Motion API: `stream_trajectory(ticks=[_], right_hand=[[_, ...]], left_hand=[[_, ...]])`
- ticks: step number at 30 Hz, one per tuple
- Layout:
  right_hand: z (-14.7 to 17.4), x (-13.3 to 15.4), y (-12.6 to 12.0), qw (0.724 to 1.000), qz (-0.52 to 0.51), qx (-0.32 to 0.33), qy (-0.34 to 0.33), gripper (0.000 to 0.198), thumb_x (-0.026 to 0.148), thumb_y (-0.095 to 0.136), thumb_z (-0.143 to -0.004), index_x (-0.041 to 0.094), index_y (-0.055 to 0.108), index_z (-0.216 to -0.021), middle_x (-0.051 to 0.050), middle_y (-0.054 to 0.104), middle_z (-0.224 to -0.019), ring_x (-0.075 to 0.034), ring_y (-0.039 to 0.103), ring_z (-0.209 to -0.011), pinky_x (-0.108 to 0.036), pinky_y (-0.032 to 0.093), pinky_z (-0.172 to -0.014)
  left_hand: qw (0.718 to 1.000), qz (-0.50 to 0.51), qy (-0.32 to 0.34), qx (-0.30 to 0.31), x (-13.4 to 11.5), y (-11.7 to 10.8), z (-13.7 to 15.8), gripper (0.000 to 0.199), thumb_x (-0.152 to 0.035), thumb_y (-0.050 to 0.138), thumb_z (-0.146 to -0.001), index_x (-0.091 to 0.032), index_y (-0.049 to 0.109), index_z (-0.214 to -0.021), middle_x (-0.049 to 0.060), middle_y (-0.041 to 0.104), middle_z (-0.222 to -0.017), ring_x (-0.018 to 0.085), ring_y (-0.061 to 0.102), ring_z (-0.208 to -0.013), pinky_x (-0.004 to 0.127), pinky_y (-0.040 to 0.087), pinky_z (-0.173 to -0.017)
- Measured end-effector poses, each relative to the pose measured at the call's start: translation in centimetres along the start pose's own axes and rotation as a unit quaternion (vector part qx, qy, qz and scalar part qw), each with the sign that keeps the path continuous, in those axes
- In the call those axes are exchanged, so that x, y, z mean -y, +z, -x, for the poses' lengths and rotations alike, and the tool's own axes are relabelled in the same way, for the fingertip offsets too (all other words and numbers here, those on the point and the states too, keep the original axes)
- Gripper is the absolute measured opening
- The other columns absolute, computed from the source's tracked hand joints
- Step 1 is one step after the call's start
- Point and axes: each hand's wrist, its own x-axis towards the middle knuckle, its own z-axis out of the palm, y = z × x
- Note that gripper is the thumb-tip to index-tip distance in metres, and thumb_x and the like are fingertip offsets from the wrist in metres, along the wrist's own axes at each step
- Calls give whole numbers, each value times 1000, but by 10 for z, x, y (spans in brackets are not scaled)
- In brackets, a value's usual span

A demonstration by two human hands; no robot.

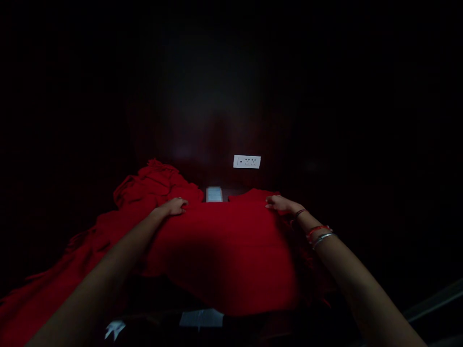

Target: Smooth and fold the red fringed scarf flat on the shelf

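Observation:
A red cloth with fringed edges, which looks like a shawl (231,231), is stretched between my two hands, its top edge fairly straight. My left hand (177,206) grips that edge at its left end, fingers curled onto the fabric. At the right end my right hand (278,202) pinches the same edge. The lower part of the shawl drapes toward me, partly in shadow. Beside my left arm, more red fringed cloth (155,183) lies in a crumpled heap and trails to the lower left. Another red piece (255,194) shows beyond the right end of the held edge.
A white socket plate (247,161) is on the dark surface ahead. Just beyond the cloth sits a small pale rectangle (214,194). Near the bottom are a pale flat piece (201,318) and a white scrap (115,329). The surroundings are very dark.

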Motion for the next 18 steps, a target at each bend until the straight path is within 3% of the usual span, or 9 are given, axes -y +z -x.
stream_trajectory(ticks=[3, 5, 7, 9, 13, 16, 18], right_hand=[[22, -10, -16, 1000, -14, 17, -16, 24, 23, 51, -71, 12, 57, -92, -6, 61, -85, -13, 52, -73, -19, 37, -61], [33, -15, -27, 998, -12, 64, -26, 20, 22, 54, -68, 12, 59, -84, -4, 61, -79, -14, 53, -70, -20, 38, -60], [41, -17, -38, 997, -1, 66, -25, 16, 20, 54, -66, 14, 61, -79, -3, 61, -76, -14, 53, -69, -21, 38, -60], [49, -17, -52, 1000, 14, 12, -16, 14, 20, 54, -68, 15, 61, -79, -3, 61, -78, -15, 53, -70, -21, 38, -63], [74, -10, -90, 985, 42, -163, 21, 16, 22, 50, -74, 16, 59, -85, -3, 60, -81, -13, 53, -72, -22, 38, -65], [104, -3, -123, 958, 54, -277, 56, 17, 22, 50, -75, 14, 58, -88, -3, 59, -79, -12, 52, -69, -22, 38, -63], [127, 2, -142, 952, 47, -298, 50, 19, 25, 50, -76, 12, 58, -87, -3, 59, -77, -10, 51, -67, -23, 38, -61]], left_hand=[[999, 0, 27, 23, 10, -14, 4, 27, -35, 41, -68, -17, 56, -83, 1, 57, -75, 14, 50, -67, 22, 37, -63], [1000, -8, 19, 13, 18, -30, 8, 29, -35, 39, -70, -16, 55, -84, 1, 56, -74, 13, 49, -67, 21, 37, -62], [1000, -29, 0, -7, 26, -50, 14, 31, -35, 37, -73, -14, 54, -87, 2, 56, -76, 13, 49, -68, 21, 36, -64], [998, -56, -8, -41, 34, -72, 21, 30, -34, 36, -75, -13, 54, -89, 2, 55, -82, 13, 47, -76, 21, 35, -71], [988, -77, -26, -135, 45, -116, 43, 33, -32, 33, -81, -8, 52, -95, 2, 52, -93, 12, 42, -84, 21, 31, -80], [987, -47, -70, -139, 44, -145, 68, 45, -45, 30, -80, -9, 51, -99, -3, 52, -86, 9, 43, -78, 19, 32, -77], [984, -41, -106, -135, 42, -164, 87, 56, -55, 28, -76, -9, 52, -98, -5, 50, -79, 7, 42, -75, 19, 33, -75]])
